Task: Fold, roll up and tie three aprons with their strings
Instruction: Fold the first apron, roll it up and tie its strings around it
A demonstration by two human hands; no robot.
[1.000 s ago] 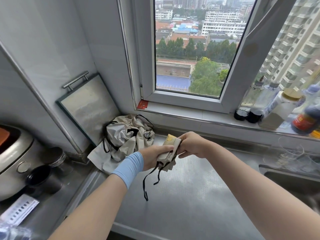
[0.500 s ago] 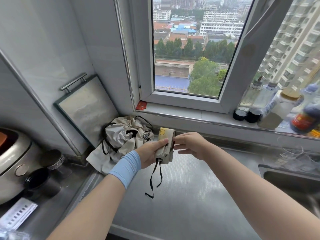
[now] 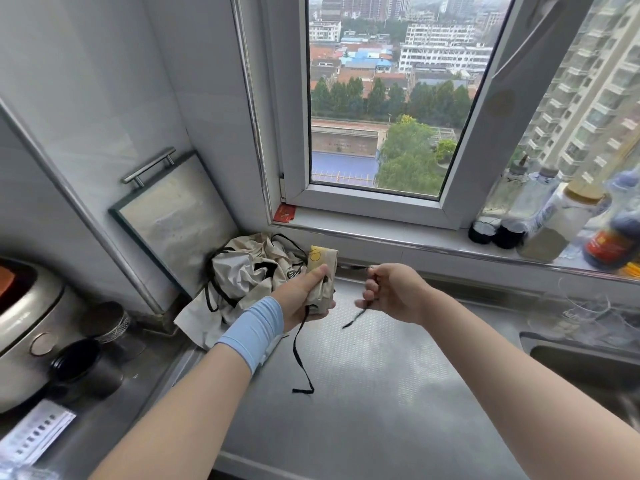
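Observation:
A rolled beige apron (image 3: 322, 271) with a yellow mark stands upright in my left hand (image 3: 304, 296), which grips it above the steel counter. One black string (image 3: 300, 355) hangs from the roll down to the counter. My right hand (image 3: 391, 292), a little to the right of the roll, pinches another black string (image 3: 356, 315) pulled out sideways, its loose end dangling. Behind the roll, a crumpled heap of beige aprons (image 3: 242, 271) with black strings lies in the corner.
A framed board (image 3: 173, 216) leans on the wall behind the heap. A cooker (image 3: 20, 323) and dark cups (image 3: 79, 365) stand at the left. Bottles (image 3: 554, 220) line the windowsill at right. A sink (image 3: 588, 365) lies at the right edge of the steel counter (image 3: 381, 393).
My right hand has left the roll and moved right, drawing a black string out with it. My left hand keeps its grip on the roll, now more upright.

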